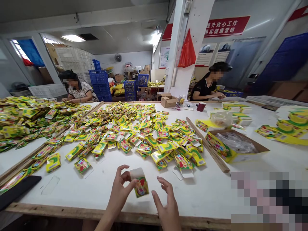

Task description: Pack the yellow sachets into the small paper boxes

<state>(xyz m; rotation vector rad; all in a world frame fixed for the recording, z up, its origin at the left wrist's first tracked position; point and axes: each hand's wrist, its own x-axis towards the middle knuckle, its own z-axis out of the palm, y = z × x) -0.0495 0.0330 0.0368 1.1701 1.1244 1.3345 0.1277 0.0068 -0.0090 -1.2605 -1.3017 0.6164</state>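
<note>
Between thumb and fingers, my left hand (122,187) grips a small yellow-green printed carton (141,186) with its white end flap standing up. The carton is held tilted above the white tabletop near the front edge. Just right of it, my right hand (167,200) is apart from the carton, thumb and fingers spread with nothing between them. Beyond both hands spreads a heap of similar small cartons (125,146), some with their white flaps open.
Wooden strips (208,146) divide the table. At right stands an open yellow display box (237,146) with clear plastic inside. A black phone-like slab (20,191) lies front left. Another carton pile (26,118) covers the far left. Two people sit across the table.
</note>
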